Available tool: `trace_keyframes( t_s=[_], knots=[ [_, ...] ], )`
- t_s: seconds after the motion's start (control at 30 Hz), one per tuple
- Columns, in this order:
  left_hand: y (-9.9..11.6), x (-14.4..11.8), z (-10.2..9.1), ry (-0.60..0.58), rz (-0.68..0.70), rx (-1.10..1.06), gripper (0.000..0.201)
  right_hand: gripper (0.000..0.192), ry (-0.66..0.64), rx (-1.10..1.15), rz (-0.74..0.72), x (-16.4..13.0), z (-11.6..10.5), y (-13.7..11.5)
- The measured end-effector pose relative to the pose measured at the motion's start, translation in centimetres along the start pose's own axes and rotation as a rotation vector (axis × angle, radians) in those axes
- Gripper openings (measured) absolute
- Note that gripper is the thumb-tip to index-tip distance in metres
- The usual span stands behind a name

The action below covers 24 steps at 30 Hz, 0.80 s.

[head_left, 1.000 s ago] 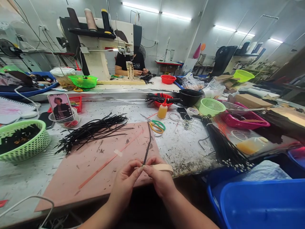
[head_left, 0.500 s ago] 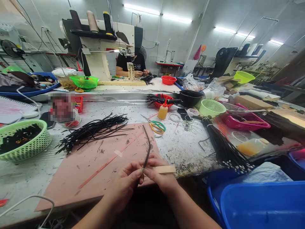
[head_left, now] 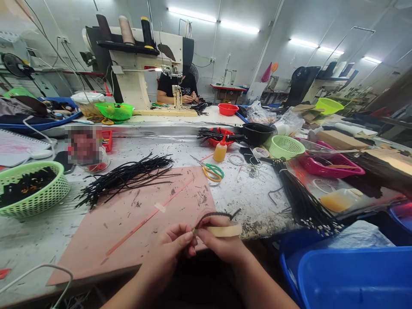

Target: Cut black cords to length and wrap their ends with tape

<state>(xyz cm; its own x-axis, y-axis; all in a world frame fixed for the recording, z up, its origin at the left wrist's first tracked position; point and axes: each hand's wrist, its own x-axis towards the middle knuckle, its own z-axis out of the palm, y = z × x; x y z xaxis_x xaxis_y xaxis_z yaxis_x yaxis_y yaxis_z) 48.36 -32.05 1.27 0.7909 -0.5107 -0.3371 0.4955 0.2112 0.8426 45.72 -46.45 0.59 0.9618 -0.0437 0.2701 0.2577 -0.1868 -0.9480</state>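
Note:
My left hand [head_left: 172,249] and my right hand [head_left: 222,242] meet at the near edge of the pink work mat [head_left: 128,219]. Together they pinch one end of a thin black braided cord [head_left: 216,214], which now bends over in a loop above my right fingers. A beige strip of tape [head_left: 225,231] runs across my right fingers at the pinch point. A loose pile of similar black cords [head_left: 125,176] lies on the mat's far left corner.
Green-handled scissors [head_left: 212,171] and a yellow glue bottle [head_left: 220,150] lie beyond the mat. A bundle of black cords [head_left: 302,201] lies to the right, a green basket [head_left: 30,189] at left, blue tubs [head_left: 350,274] at lower right. Another person sits at a sewing machine [head_left: 141,64] behind.
The black cord stood straight out across the mat; it has now been bent over into a loop above my right hand. Both hands shifted slightly toward me.

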Motion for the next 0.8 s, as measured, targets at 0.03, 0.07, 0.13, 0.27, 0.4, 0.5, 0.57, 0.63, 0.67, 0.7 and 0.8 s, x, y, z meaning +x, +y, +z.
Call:
trace_keyframes(
  t_s=[0.03, 0.07, 0.13, 0.27, 0.4, 0.5, 0.57, 0.63, 0.67, 0.7, 0.8],
  knots=[
    [0.0, -0.1, 0.1, -0.016, -0.021, -0.022, 0.019, 0.007, -0.026, -0.013, -0.024, 0.1, -0.2, 0.0],
    [0.1, -0.2, 0.2, -0.033, -0.043, -0.042, 0.018, 0.009, -0.053, -0.021, -0.049, 0.1, -0.4, 0.0],
    [0.2, -0.4, 0.4, -0.070, -0.087, -0.070, 0.019, 0.011, -0.114, -0.027, -0.095, 0.3, -0.8, -0.1],
    [0.5, -0.6, 0.6, -0.148, -0.205, -0.134, 0.019, 0.014, -0.193, -0.021, -0.171, 0.3, -1.2, -0.4],
    [0.6, -0.8, 0.6, -0.102, -0.256, -0.115, 0.022, 0.012, -0.190, -0.069, -0.190, 0.2, -1.0, -0.4],
    [0.5, -0.7, 0.6, 0.015, -0.129, 0.005, 0.024, 0.011, -0.119, -0.072, -0.134, 0.1, -0.4, -0.2],
    [0.5, -0.6, 0.5, 0.070, -0.036, 0.087, 0.023, 0.011, -0.080, -0.081, -0.098, 0.1, 0.0, -0.2],
    [0.5, -0.5, 0.5, 0.102, 0.032, 0.169, 0.022, 0.011, -0.062, -0.117, -0.086, 0.1, 0.3, -0.1],
    [0.6, -0.5, 0.5, 0.113, 0.053, 0.204, 0.022, 0.011, -0.062, -0.139, -0.096, 0.1, 0.4, -0.1],
    [0.6, -0.4, 0.4, 0.117, 0.066, 0.232, 0.021, 0.011, -0.062, -0.162, -0.120, 0.1, 0.4, -0.1],
    [0.5, -0.1, 0.3, 0.106, 0.045, 0.249, 0.021, 0.011, -0.088, -0.298, -0.257, 0.2, 0.3, 0.2]
  ],
)
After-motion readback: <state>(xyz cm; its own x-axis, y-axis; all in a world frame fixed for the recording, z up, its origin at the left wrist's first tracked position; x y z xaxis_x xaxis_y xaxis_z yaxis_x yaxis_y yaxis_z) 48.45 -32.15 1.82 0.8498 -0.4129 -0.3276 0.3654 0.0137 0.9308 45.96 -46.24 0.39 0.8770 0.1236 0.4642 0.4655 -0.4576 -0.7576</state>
